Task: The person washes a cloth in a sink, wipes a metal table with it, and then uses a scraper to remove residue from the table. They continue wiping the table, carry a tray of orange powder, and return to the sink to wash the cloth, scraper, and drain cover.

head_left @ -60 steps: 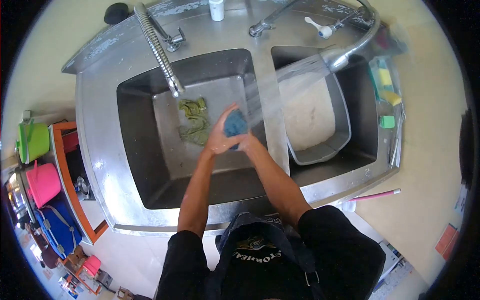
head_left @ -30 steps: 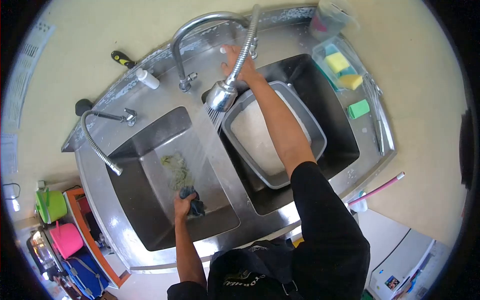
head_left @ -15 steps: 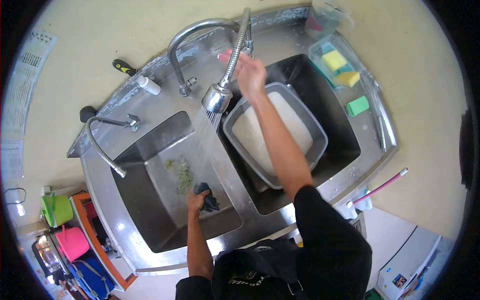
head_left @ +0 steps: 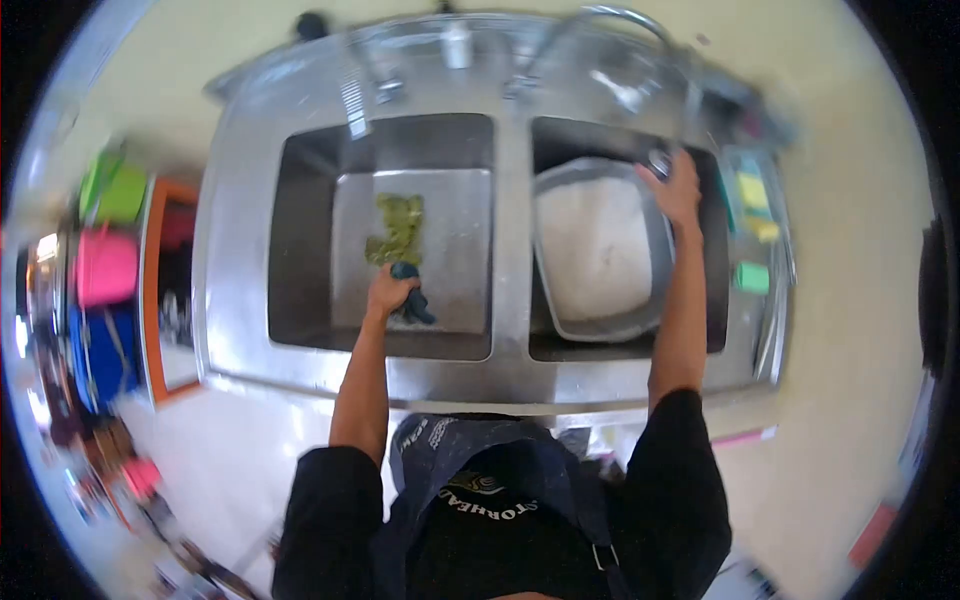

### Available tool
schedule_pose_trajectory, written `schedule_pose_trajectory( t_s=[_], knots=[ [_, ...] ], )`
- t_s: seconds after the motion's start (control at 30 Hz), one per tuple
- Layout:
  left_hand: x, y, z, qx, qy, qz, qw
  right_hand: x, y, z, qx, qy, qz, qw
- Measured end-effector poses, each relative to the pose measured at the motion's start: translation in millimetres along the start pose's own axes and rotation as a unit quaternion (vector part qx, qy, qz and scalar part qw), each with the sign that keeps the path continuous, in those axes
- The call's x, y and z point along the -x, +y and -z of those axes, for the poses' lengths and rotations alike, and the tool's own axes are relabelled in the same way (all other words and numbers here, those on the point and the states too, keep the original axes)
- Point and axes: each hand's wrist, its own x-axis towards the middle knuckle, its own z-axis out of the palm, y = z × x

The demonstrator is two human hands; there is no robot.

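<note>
In the left basin (head_left: 455, 210), my left hand (head_left: 388, 293) is closed around a dark teal cloth (head_left: 418, 306). Just beyond it, a wet yellow-green cloth or clump (head_left: 402, 228) lies on the basin floor. Over the right basin's far right corner, my right hand (head_left: 680, 188) grips the metal spray head (head_left: 659, 163) of the tall faucet; motion blur softens its fingers. Below and left of that hand sits a grey tub (head_left: 568, 332) with whitish, cloudy contents (head_left: 596, 250). No water stream is visible.
A smaller flexible faucet (head_left: 354, 108) reaches over the left basin. A white bottle (head_left: 457, 46) stands on the back ledge. To the right are a green sponge (head_left: 751, 277) and a container with yellow sponges (head_left: 755, 195). Pink (head_left: 106, 266) and green bins (head_left: 116, 190) stand at left.
My right hand has moved from beside the faucet hose onto the spray head, now over the right basin. The falling spray is gone from view. My left hand still holds the cloth; the view has rotated.
</note>
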Motion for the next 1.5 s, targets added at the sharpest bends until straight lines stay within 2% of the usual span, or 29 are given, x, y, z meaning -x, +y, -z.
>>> schedule_pose_trajectory(
  t_s=[0.07,0.1,0.13,0.17,0.2,0.23,0.3,0.33,0.37,0.4,0.43,0.5,0.53,0.57,0.6,0.63,0.67,0.73,0.8,0.9,1.0,1.07,1.13,1.17,1.27,1.33,1.4,1.47,1.5],
  knots=[
    [-0.9,-13.4,-3.5,0.048,0.056,-0.012,0.997,19.3,-42.0,19.6,0.023,0.114,0.028,0.993],
    [5.8,-11.0,1.3,0.063,0.056,0.009,0.996,36.2,-92.7,40.8,-0.036,0.159,0.021,0.986],
    [13.5,-2.3,8.1,0.08,0.057,0.032,0.995,54.9,-125.4,39.4,-0.021,0.248,0.031,0.968],
    [17.4,0.6,13.4,0.086,0.036,0.031,0.995,78.4,-145.2,15.8,-0.085,0.29,0.023,0.953],
    [14.9,-1.2,7.6,0.123,0.046,0.028,0.991,102.6,-164.9,-8.3,-0.23,0.243,0.055,0.941],
    [22.3,5.5,10.0,0.194,0.043,0.015,0.98,125.1,-208.6,-20.5,-0.299,0.102,0.122,0.941],
    [29.1,19.1,11.1,0.301,0.05,-0.042,0.951,158.0,-270.4,-54.4,-0.377,-0.147,0.219,0.888],
    [32.5,34.0,8.8,0.331,0.099,-0.025,0.938,168.6,-288.7,-82.3,-0.386,-0.246,0.246,0.854],
    [18.6,28.4,10.9,0.479,-0.102,-0.165,0.856,177.4,-302.1,-108.3,-0.384,-0.338,0.271,0.815],
    [-3.4,28.9,-20.4,0.572,-0.051,-0.273,0.772,178.8,-297.2,-133.1,-0.353,-0.308,0.255,0.846],
    [48.3,25.8,30.6,0.609,-0.196,-0.175,0.748,172.5,-304.9,-126.4,-0.425,-0.413,0.066,0.803],
    [140.8,-8.6,84.3,0.602,-0.109,-0.083,0.786,152.2,-290.9,-138.7,-0.562,-0.503,-0.097,0.649],
    [167.8,-45.5,89.6,0.595,-0.067,-0.1,0.795,144.0,-272.6,-169.2,-0.421,-0.497,-0.189,0.735],
    [192.2,-83.4,96.5,0.583,-0.027,-0.118,0.803,141.3,-255.3,-202.7,-0.29,-0.506,-0.045,0.811],
    [219.2,-124.9,98.6,0.572,0.015,-0.135,0.809,152.2,-262.0,-214.1,-0.185,-0.49,0.009,0.852],
    [255.5,-170.2,97.5,0.58,0.043,-0.13,0.803,175.3,-281.2,-206.6,-0.179,-0.491,0.026,0.852],
    [284.9,-215.9,86.9,0.591,0.071,-0.119,0.794,193.1,-299.4,-210.4,-0.186,-0.503,0.046,0.843],
    [358.9,-305.8,57.1,0.645,0.19,0.005,0.74,245.5,-366.2,-198.1,-0.202,-0.533,0.111,0.814],
    [439.8,-382.6,23.1,0.67,0.304,0.128,0.665,305.7,-439.8,-165.8,-0.22,-0.555,0.19,0.78],
    [521.1,-448.6,-19.7,0.717,0.387,0.207,0.541,380.6,-529.7,-120.1,-0.243,-0.576,0.31,0.716],
    [547.6,-483.0,-6.4,0.72,0.363,0.151,0.572,440.0,-609.8,-76.8,-0.267,-0.598,0.426,0.624],
    [538.8,-505.7,22.2,0.637,0.389,0.031,0.665,470.8,-658.1,-57.6,-0.282,-0.612,0.493,0.55],
    [515.5,-523.8,48.0,0.437,0.522,-0.066,0.729,510.8,-707.0,-44.0,-0.295,-0.628,0.55,0.465],
    [518.6,-525.6,70.9,0.3,0.598,-0.097,0.737,536.7,-736.4,-37.3,-0.301,-0.63,0.584,0.414],
    [554.9,-574.5,120.3,0.382,0.493,-0.222,0.749,656.7,-825.7,2.4,-0.325,-0.595,0.688,0.258],
    [605.5,-636.8,126.1,0.381,0.533,-0.154,0.74,740.8,-867.5,41.4,-0.339,-0.599,0.647,0.328],
    [684.4,-698.8,132.0,0.354,0.616,-0.081,0.699,800.0,-924.9,51.3,-0.248,-0.498,0.759,0.338],
    [762.5,-761.8,123.0,0.264,0.671,0.017,0.693,869.0,-987.8,29.7,-0.213,-0.424,0.844,0.252],
    [798.4,-791.7,112.6,0.228,0.688,0.063,0.686,918.6,-1017.1,22.9,-0.234,-0.42,0.848,0.225]
  ],
)
